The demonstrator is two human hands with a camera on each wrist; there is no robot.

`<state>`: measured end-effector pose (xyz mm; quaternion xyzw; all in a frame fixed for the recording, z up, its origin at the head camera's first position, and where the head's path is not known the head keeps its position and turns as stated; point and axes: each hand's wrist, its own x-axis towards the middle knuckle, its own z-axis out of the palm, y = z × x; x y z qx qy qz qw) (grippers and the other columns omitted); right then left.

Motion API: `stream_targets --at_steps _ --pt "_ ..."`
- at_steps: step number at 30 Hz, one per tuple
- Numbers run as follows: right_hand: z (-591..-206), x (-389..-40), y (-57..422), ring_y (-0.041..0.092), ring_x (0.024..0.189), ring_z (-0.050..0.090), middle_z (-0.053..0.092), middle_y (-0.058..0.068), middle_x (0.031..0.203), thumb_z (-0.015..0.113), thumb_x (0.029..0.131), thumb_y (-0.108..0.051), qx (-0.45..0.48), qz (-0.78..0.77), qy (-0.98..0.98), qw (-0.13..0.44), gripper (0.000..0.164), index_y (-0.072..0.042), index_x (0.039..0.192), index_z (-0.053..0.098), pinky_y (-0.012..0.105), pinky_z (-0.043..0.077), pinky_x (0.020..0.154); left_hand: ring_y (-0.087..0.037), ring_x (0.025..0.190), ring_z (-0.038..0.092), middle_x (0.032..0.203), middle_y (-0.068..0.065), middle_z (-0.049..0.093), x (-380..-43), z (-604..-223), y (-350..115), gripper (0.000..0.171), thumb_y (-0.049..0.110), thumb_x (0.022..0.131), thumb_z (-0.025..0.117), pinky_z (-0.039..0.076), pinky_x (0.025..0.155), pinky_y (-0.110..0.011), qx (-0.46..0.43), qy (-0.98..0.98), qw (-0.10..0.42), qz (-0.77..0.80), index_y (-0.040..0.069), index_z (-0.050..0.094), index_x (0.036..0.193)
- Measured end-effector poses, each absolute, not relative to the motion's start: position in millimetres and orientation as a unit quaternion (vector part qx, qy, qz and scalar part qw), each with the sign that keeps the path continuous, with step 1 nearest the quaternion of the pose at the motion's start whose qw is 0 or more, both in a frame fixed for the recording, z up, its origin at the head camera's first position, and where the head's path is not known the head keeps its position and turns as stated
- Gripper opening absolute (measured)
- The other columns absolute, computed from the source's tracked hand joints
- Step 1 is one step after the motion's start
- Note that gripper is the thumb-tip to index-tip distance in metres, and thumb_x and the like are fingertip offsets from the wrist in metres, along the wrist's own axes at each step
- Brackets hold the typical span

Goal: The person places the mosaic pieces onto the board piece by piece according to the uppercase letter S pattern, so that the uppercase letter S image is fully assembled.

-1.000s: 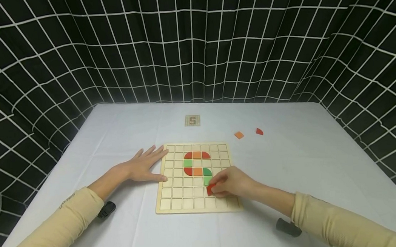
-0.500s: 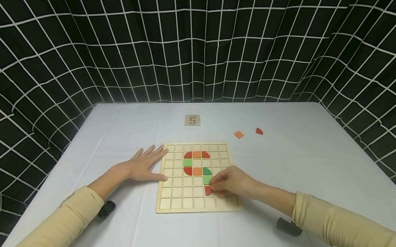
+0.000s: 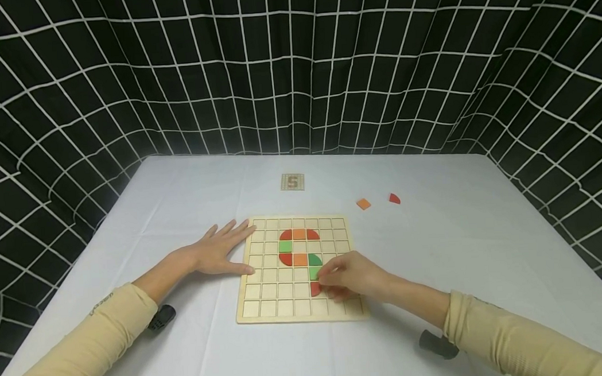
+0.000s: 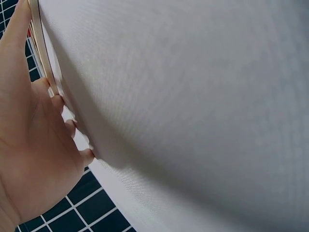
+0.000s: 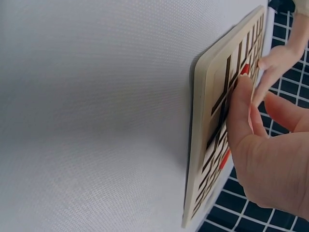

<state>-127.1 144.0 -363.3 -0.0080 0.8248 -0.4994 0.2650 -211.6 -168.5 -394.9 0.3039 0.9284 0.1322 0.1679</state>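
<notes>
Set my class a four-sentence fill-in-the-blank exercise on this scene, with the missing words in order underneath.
1. The hand beside the lowest visible piece on the wooden board is the person's ____ hand.
2. That lowest piece is coloured ____.
3. In the head view, ____ light green squares show on the board.
4. Loose on the table lie a red quarter-circle and an ____ square.

Missing words: right; red; two; orange.

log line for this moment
left hand: touching board | right hand: at lowest red piece | off board: orange square, red quarter-circle
</notes>
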Motion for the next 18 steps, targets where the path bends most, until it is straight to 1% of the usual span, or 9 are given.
stream_targets --at_steps 8,11,14,18 --pt "-363.1 -129.5 147.9 0.018 0.067 0.063 0.068 0.007 0.083 0.066 0.089 -0.009 -0.007 -0.507 0.819 0.270 0.015 0.000 0.101 0.071 0.030 0.057 0.064 -0.036 0.143 0.000 0.159 -0.009 0.004 -211.5 -392.9 -167.8 0.101 0.072 0.080 0.054 -0.003 0.110 -0.060 0.305 0.928 0.167 0.136 0.016 0.013 0.155" --pt "-364.2 -132.9 153.4 0.018 0.066 0.062 0.066 0.009 0.081 0.065 0.091 -0.013 -0.015 -0.524 0.803 0.283 0.018 0.000 0.103 0.070 0.030 0.057 0.063 -0.037 0.143 0.000 0.159 -0.009 0.004 -211.5 -392.9 -167.6 0.102 0.072 0.080 0.054 -0.003 0.110 -0.060 0.305 0.928 0.166 0.134 0.016 0.013 0.155" --pt "-363.8 -137.8 160.3 0.019 0.067 0.063 0.065 0.011 0.083 0.062 0.094 -0.021 -0.023 -0.558 0.771 0.306 0.028 0.003 0.108 0.066 0.029 0.056 0.063 -0.037 0.142 0.001 0.159 -0.009 0.004 -211.5 -393.4 -167.5 0.102 0.072 0.080 0.054 -0.002 0.110 -0.060 0.305 0.929 0.165 0.131 0.016 0.013 0.154" --pt "-361.2 -146.2 169.1 0.020 0.072 0.065 0.065 0.015 0.092 0.056 0.097 -0.028 -0.018 -0.610 0.718 0.336 0.042 0.008 0.119 0.057 0.029 0.056 0.066 -0.037 0.142 0.001 0.159 -0.009 0.004 -211.1 -393.6 -167.6 0.102 0.073 0.080 0.054 -0.002 0.110 -0.060 0.303 0.929 0.166 0.129 0.016 0.014 0.154"
